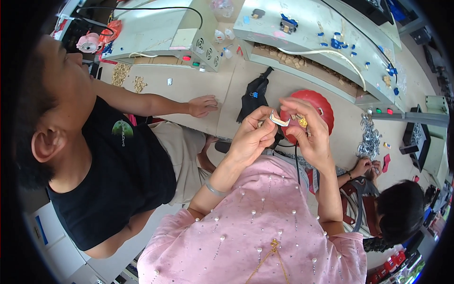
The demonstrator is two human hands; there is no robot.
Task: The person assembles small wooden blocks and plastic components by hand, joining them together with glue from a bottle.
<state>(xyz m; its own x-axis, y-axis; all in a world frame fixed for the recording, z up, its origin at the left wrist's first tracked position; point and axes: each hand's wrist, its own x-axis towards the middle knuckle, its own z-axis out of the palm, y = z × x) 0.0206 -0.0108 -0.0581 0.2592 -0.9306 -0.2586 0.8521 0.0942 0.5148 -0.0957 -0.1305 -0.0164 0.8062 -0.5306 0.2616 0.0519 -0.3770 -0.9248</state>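
Observation:
My left hand pinches a small bent strip, pale with a shiny metallic edge, between thumb and fingertips. Close to its free end is my right hand, its fingers curved and spread apart from the thumb. I cannot make out any thing gripped in it. Behind the right hand stands a round red dish with a scalloped rim. Small gold-coloured pieces show between the right fingers and thumb, seemingly in the dish.
Left of the dish lies a black cloth-like piece with a blue clip. Two pale machine housings line the far side. A person in black sits at left, an arm on the table; another sits right near silvery parts.

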